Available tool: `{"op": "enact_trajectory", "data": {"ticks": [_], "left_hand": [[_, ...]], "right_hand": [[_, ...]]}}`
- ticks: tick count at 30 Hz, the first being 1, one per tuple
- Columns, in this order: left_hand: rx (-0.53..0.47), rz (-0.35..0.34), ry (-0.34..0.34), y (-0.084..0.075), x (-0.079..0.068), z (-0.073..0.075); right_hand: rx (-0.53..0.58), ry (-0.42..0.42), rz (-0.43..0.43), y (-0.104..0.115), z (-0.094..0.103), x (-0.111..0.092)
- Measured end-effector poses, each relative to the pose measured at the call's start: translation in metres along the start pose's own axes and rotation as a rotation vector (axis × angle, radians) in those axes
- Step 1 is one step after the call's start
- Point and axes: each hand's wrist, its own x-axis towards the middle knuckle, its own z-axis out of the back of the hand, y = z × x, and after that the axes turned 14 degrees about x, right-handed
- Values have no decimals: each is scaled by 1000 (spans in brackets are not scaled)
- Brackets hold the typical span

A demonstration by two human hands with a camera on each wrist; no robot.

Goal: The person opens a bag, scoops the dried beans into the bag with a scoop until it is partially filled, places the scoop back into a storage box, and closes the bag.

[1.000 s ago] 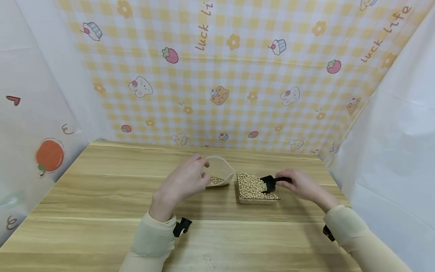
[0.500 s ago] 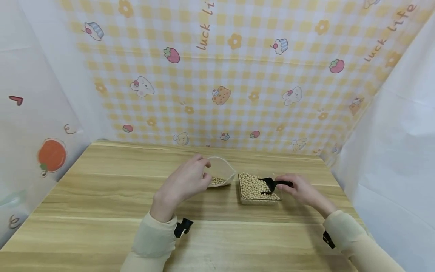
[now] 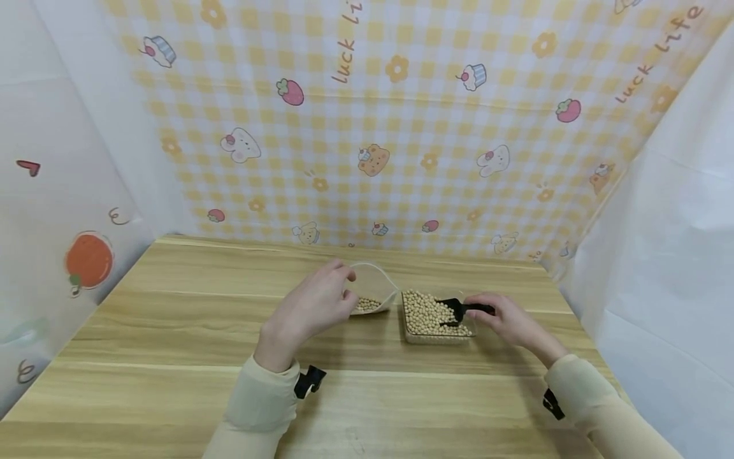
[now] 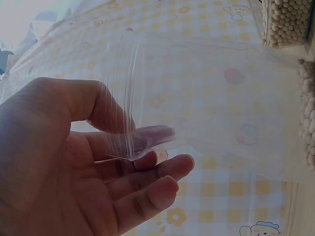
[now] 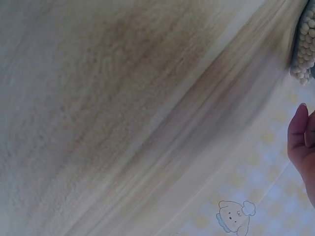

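My left hand (image 3: 312, 303) pinches the edge of a clear zip bag (image 4: 197, 103) between thumb and forefinger. In the head view the mouth of the bag gapes, and some soybeans (image 3: 367, 305) lie at its bottom. To its right stands a clear square box (image 3: 438, 340) filled with soybeans (image 3: 423, 312). My right hand (image 3: 504, 319) grips the handle of a small black scoop (image 3: 457, 310), whose blade is partly sunk in the beans at the box's right side. Only a bit of the right hand's fingers shows in the right wrist view.
Bag and box rest side by side on a wooden table (image 3: 172, 331), toward its back. A yellow checked cloth (image 3: 321, 127) hangs behind it. White sheets (image 3: 665, 255) close off both sides.
The scoop has shifted and tilted slightly in the beans, its blade going a little deeper. My left hand stays at the bag; the whole head view has drifted slightly.
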Motion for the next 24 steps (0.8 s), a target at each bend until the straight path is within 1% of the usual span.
{"op": "enact_trajectory", "data": {"ticks": [5, 10, 16, 24], "left_hand": [[-5, -5, 2, 2, 0, -1], [-10, 7, 11, 2, -1, -2], [-11, 0, 20, 1, -1, 0], [-7, 7, 19, 2, -1, 2]], "right_hand": [[15, -9, -7, -3, -1, -1], [34, -14, 13, -5, 0, -1], [40, -54, 7, -6, 4, -8], [34, -66, 1, -7, 9, -11]]}}
